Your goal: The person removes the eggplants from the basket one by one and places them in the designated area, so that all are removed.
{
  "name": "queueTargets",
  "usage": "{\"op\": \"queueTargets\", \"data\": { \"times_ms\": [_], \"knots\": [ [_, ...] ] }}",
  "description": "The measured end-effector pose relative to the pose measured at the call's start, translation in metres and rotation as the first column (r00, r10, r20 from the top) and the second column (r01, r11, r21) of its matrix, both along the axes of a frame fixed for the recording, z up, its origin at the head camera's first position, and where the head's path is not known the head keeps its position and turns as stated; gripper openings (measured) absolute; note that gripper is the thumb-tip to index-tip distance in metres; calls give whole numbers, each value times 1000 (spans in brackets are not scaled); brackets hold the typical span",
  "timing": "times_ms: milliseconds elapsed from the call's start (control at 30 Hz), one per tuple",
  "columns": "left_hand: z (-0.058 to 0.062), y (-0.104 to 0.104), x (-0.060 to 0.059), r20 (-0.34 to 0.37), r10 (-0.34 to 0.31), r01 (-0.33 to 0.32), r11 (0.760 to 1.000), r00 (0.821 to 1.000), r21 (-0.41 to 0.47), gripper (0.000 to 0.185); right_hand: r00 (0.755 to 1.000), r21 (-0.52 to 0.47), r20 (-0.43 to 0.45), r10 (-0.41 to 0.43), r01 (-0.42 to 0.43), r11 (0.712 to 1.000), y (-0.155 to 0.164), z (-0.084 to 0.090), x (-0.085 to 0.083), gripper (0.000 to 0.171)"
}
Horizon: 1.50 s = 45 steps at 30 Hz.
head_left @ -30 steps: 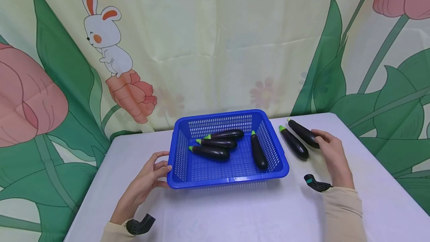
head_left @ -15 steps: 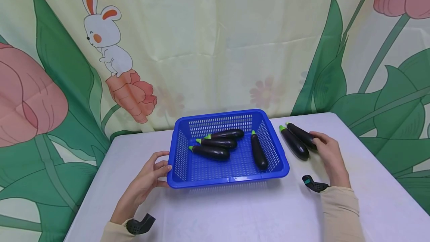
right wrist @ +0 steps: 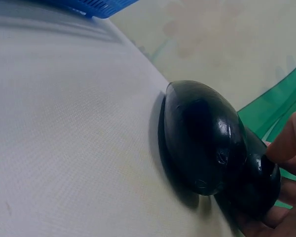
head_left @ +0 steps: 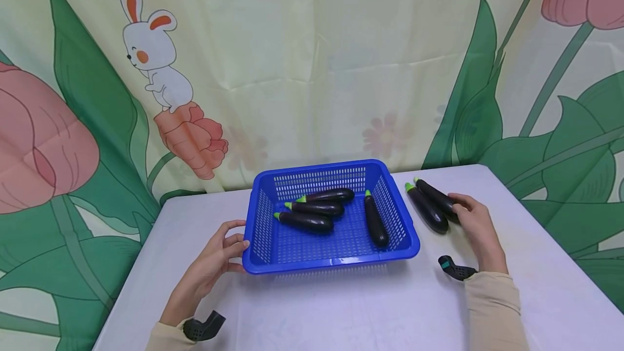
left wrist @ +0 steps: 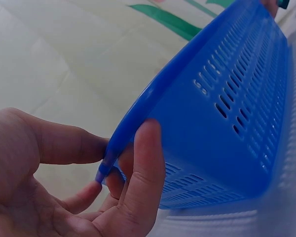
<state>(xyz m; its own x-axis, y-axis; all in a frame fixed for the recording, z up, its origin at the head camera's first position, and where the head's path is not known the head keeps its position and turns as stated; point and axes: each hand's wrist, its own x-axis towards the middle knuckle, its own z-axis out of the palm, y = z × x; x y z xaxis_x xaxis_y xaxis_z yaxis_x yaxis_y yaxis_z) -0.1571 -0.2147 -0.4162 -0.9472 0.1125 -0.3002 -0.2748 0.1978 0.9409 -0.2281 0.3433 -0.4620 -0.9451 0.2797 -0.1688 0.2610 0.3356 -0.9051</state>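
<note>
Bench: white bench (head_left: 341, 307) with a fine woven texture in the right wrist view; its far edge meets the backdrop, and its right far corner is rounded.
Backdrop: pale yellow printed curtain (head_left: 302, 53) hanging in soft folds behind the bench, filling the whole rear of the room.
Backdrop print: white rabbit (head_left: 155, 50) standing on an orange flower at upper left; large pink tulips at far left and top right; broad green leaves on both sides.
Basket: blue perforated plastic basket (head_left: 331, 260), rectangular, standing at the middle of the bench.
Basket contents: four eggplants; three (head_left: 312, 209) lie close together near the centre-left, one (head_left: 376, 219) lies alone along the right wall, green cap toward the back.
Left hand: left hand (head_left: 214, 256) at the basket's near left corner; thumb over the rim and fingers curled under it, pinching the rim (left wrist: 138, 128).
Right hand: right hand (head_left: 475, 223) to the right of the basket, fingers curled round the blunt end of the far eggplant (head_left: 437, 198).
Near eggplant: second loose eggplant (head_left: 426, 208) lies on the bench just beside the held one, between it and the basket; the two run parallel, green caps toward the backdrop, and look to be touching in the right wrist view.
Sleeves: beige sleeve (head_left: 494, 307) on the right arm; a black wrist mount (head_left: 455, 268) shows beside it.
</note>
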Motion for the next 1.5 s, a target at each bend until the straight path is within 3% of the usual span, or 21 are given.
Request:
{"op": "queueTargets", "data": {
  "times_ms": [500, 1100, 1500],
  "knots": [
    [-2, 0, 0, -2, 7, -7, 1000, 1000, -13, 70, 999, 30, -19, 51, -50, 998, -2, 1, 2, 55],
    [0, 1, 1, 7, 8, -8, 1000, 1000, -4, 70, 998, 30, 5, 58, -58, 998, -3, 1, 2, 55],
    [1, 0, 1, 5, -1, 1, 1000, 1000, 8, 70, 998, 73, -24, 52, -50, 996, -4, 5, 3, 54]
  ]
}}
